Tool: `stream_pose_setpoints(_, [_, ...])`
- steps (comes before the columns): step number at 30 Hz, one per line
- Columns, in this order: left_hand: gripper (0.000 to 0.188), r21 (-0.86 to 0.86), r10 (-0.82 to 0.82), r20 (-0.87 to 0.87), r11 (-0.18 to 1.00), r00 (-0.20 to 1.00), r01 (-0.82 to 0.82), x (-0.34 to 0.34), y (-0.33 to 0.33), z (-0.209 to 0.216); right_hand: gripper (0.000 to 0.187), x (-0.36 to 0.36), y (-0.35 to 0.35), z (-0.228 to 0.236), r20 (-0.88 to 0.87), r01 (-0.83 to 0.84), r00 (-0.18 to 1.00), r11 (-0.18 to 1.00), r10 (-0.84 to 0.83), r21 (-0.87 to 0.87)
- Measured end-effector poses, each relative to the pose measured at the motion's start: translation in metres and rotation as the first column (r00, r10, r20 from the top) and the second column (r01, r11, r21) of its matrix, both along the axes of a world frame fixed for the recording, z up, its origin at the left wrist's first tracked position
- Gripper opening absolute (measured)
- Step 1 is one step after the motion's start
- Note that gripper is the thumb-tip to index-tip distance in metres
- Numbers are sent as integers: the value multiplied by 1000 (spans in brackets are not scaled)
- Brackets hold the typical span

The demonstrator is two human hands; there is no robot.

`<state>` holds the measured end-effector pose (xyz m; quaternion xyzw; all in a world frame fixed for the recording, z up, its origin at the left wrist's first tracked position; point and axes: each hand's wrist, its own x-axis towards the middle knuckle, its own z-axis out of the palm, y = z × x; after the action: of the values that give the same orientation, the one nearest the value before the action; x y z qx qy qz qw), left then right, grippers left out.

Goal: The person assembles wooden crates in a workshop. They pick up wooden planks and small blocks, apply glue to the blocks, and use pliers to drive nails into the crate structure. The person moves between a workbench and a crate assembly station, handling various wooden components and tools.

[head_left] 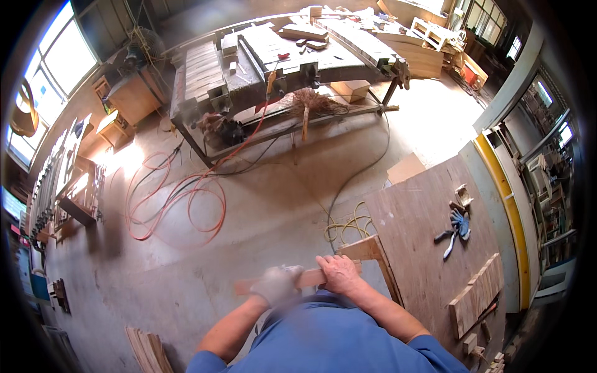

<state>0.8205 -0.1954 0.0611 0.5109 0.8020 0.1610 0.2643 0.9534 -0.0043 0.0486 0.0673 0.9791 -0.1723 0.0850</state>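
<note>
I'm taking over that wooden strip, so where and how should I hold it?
Probably pinch the wooden strip across its narrow width at the left end, coming from the left: that end juts free past the gloved left hand.

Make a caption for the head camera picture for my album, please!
A gloved left hand and a bare right hand grip a wooden strip beside a brown wooden tabletop.

the gloved left hand point(278, 286), blurred beyond finger detail, hides part of the wooden strip point(308, 278).
</note>
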Motion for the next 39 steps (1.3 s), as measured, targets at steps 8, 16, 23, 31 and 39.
stream_pose_setpoints(8, [38,-144,2,-32,989,999,-7,-80,87,18,43,-94,96,0,194,-130,967,973,167,-188])
stream_pose_setpoints(16, [57,-228,15,-56,973,998,-27,-156,178,26,44,-162,189,1,144,-131,978,983,148,-126])
stream_pose_setpoints(23, [52,-259,-82,-105,964,991,53,-268,246,23,46,-201,268,-21,135,96,987,994,-90,-42])
stream_pose_setpoints(31, [45,-245,208,-73,944,975,-220,-439,278,-43,52,-255,360,-30,307,499,801,857,-514,131])
stream_pose_setpoints(39, [50,-456,604,219,758,767,-467,-519,219,-201,62,-294,444,-36,255,883,457,469,-852,-15])
